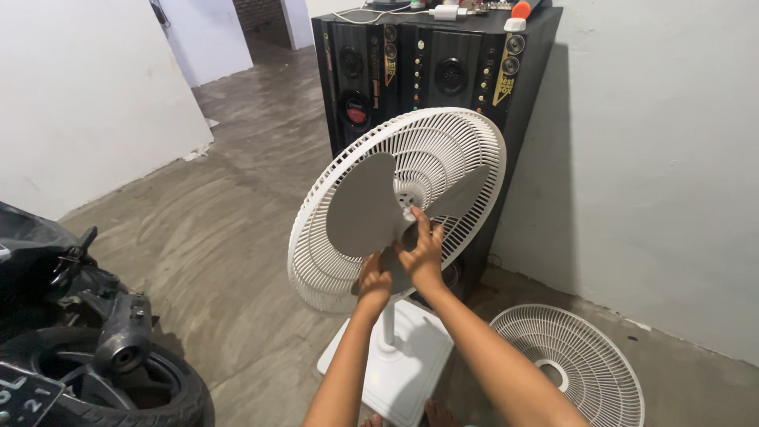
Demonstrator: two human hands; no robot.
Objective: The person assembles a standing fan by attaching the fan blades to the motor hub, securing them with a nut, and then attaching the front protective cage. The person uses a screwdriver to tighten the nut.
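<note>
While the right hand (423,251) pinches the hub of the grey fan blade (360,207) inside the rear grille (474,134), the left hand (373,283), closed on its lower blade, should steady it squarely.

Both arms reach forward, left hand (374,282) curled, right hand (421,257) fingers extended.

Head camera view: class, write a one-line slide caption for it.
Both hands, left hand and right hand, grip the grey fan blade inside the white rear guard; the front guard lies on the floor.
</note>
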